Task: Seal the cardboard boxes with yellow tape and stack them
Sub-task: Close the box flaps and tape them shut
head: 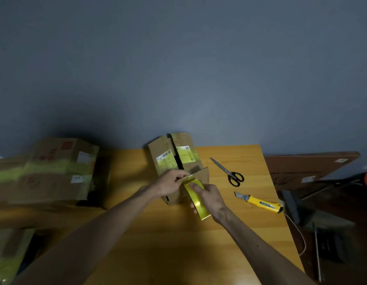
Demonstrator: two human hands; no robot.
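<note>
A small cardboard box (174, 155) stands on the wooden table (168, 239), its top flaps parted along a dark gap, with old yellow tape and white labels on it. My left hand (170, 181) pinches the free end of the yellow tape against the box's near top edge. My right hand (209, 199) grips the yellow tape roll (199, 204) just in front of the box, and a short strip runs from the roll up to the edge. Part of the roll is hidden by my fingers.
Scissors (230, 173) and a yellow utility knife (260, 203) lie on the table to the right. Larger taped cardboard boxes (51, 171) are piled at the left. A flat carton (308, 169) leans beyond the table's right edge, above cables and clutter.
</note>
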